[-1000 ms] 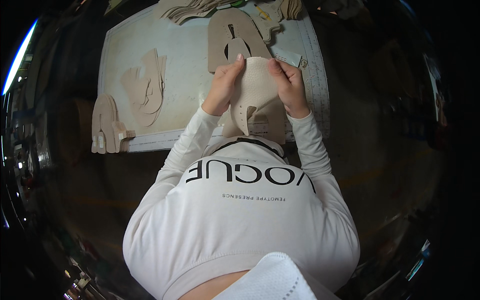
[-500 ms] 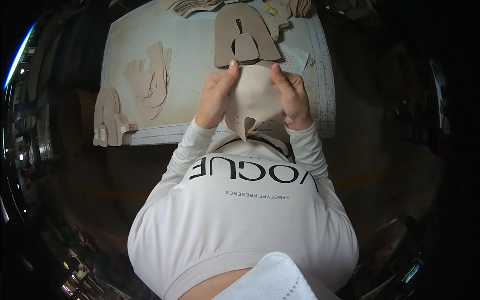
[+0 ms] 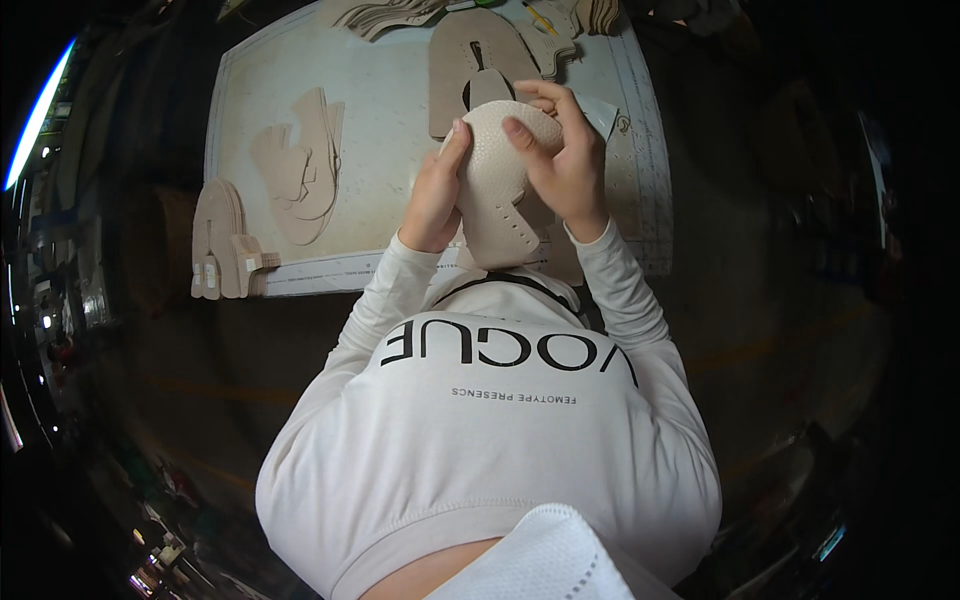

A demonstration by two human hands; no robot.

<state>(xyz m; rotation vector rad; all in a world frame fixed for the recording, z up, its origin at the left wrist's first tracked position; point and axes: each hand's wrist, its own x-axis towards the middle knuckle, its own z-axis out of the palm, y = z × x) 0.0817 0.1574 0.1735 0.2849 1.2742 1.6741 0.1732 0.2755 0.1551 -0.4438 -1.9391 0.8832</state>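
I hold a cream, pebbled leather shoe-upper piece up over the near edge of the table. It has a curved far end and a row of small punched holes in the flap at its near end. My left hand is closed on its left edge, thumb on top. On its right side my right hand has the thumb on the leather and the fingers bent round the far right edge; the fingertips are partly hidden. Beyond them lies a stack of beige shoe-upper pieces, partly covered by the held piece.
The pale table carries loose beige cut pieces on the left. Another stack of uppers stands at the near left corner. More stacked pieces lie along the far edge, near a yellow tool.
The held leather piece has turned, so its holed flap now shows at the near end. My right hand has moved up and inward, thumb now farther onto the leather.
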